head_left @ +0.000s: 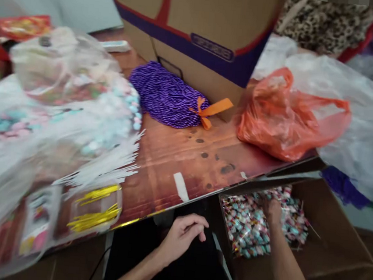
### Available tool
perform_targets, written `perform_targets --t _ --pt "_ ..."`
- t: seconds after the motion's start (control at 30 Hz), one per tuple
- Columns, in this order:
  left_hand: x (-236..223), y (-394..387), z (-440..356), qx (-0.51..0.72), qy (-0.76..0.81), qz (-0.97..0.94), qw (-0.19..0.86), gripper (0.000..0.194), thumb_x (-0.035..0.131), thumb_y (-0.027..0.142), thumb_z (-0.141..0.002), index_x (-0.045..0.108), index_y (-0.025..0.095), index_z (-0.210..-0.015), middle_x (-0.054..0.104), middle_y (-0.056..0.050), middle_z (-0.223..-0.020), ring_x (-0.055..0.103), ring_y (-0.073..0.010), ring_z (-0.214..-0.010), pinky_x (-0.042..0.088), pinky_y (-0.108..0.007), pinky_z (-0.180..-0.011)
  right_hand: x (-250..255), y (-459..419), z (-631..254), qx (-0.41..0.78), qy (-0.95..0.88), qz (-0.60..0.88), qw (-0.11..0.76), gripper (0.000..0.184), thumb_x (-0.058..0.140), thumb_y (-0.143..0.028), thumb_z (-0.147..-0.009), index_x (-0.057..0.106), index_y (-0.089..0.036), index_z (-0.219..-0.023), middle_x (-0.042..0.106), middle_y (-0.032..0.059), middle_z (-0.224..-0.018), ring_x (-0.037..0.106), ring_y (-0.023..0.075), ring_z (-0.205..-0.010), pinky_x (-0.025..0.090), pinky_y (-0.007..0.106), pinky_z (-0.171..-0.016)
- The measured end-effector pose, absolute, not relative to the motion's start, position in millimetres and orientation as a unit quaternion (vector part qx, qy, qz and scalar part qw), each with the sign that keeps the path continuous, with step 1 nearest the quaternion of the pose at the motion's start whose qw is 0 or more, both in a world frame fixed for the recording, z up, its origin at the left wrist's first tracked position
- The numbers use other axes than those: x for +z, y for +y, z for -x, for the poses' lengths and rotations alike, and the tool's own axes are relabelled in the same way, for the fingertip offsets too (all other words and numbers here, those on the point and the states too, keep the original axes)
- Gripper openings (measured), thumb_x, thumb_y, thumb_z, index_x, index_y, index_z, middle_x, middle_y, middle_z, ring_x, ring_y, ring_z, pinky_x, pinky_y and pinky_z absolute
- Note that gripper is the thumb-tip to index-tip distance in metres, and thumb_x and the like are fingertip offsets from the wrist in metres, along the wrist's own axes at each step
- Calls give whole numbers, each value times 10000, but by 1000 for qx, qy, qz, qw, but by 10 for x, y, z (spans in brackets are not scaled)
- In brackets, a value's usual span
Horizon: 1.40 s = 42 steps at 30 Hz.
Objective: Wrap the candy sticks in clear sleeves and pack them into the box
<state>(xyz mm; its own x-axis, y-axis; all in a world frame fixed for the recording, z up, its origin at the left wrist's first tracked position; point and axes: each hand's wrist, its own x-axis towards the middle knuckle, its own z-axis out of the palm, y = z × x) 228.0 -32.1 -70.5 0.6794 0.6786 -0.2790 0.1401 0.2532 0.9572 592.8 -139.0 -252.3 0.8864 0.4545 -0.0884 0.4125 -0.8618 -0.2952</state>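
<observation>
My left hand (186, 236) hovers over my dark-clothed lap, just off the table's front edge. Its fingers are loosely bent, the thumb a little apart from the forefinger, and nothing shows in it. To the right, my right hand (272, 210) reaches down into an open cardboard box (335, 236). Its fingertips are among many small, shiny wrapped pieces (247, 229) in pink, pale blue and white. Those fingers are blurred and partly hidden, so what they grip, if anything, cannot be made out.
On the table (160, 168) lie a purple bead bundle (167, 95) tied with orange ribbon, an orange plastic bag (284, 118), white sticks (111, 163) and yellow twist ties (95, 212). Clear bags (64, 66) cover the left. A large carton (201, 22) stands behind.
</observation>
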Motion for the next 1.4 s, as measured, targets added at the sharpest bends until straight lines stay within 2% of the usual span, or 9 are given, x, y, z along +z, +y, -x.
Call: perform_targets --t 0.1,0.23,0.37,0.63,0.83,1.0,1.1,1.23,1.4 --pt "-384 -216 -2090 256 369 -549 705 350 586 490 -935 695 162 -884 604 -5 -567 550 -106 -505 451 -234 -554 -2283 -1272 -5673 69 -252 947 187 614 345 -533 -864 710 -85 -1074 717 240 -906 697 385 -860 525 482 -697" --pt "-79 -69 -1666 395 403 -529 634 399 556 543 -941 631 170 -821 433 61 -497 368 -59 -415 307 -207 -447 -2022 -1189 -4969 18 -258 904 341 579 460 -534 -849 743 -101 -1111 745 247 -994 694 437 -944 529 550 -802" --pt "49 47 -984 526 472 -511 489 400 565 531 -943 610 179 -758 417 58 -512 324 -55 -414 261 -218 -430 -1714 -1162 -4085 16 -361 852 378 495 497 -477 -895 733 -139 -1167 748 210 -1098 687 405 -1073 524 538 -930" --pt "160 195 525 691 567 -377 245 417 584 535 -927 582 176 -714 358 71 -474 312 -64 -434 258 -204 -450 -687 -738 -2752 15 -573 700 426 295 559 -373 -956 731 -163 -1072 774 143 -975 727 276 -918 542 445 -923" --pt "-53 200 1439 562 685 -413 210 217 659 380 -824 663 164 -845 618 4 -707 533 -107 -623 439 -218 -608 -60 38 -2129 121 -634 687 332 440 506 -508 -946 700 -172 -1153 773 121 -970 716 233 -797 535 346 -753" --pt "-289 241 1668 439 719 -496 209 361 636 434 -822 709 158 -1044 712 -70 -946 625 -178 -789 490 -292 -766 -65 498 -1839 113 -658 726 164 315 529 -399 -881 691 -196 -1059 742 85 -769 670 234 -675 411 291 -597" --pt "-234 330 1680 367 740 -519 223 404 638 456 -830 710 171 -1108 724 -56 -851 627 -189 -715 462 -283 -698 -97 568 -1880 101 -662 720 182 272 474 -331 -860 681 -192 -970 733 87 -755 659 223 -656 418 294 -606" --pt "-126 456 1686 289 734 -565 241 298 579 400 -863 743 192 -999 726 -45 -784 621 -192 -694 416 -272 -659 10 524 -2051 114 -654 709 238 284 507 -401 -850 672 -196 -956 750 87 -806 683 222 -703 476 297 -624" --pt "-150 412 1612 317 699 -578 278 280 513 355 -880 712 179 -969 712 -25 -792 611 -167 -699 435 -259 -688 300 435 -2009 118 -667 682 277 280 546 -413 -859 680 -204 -990 733 50 -787 658 187 -660 487 275 -604"
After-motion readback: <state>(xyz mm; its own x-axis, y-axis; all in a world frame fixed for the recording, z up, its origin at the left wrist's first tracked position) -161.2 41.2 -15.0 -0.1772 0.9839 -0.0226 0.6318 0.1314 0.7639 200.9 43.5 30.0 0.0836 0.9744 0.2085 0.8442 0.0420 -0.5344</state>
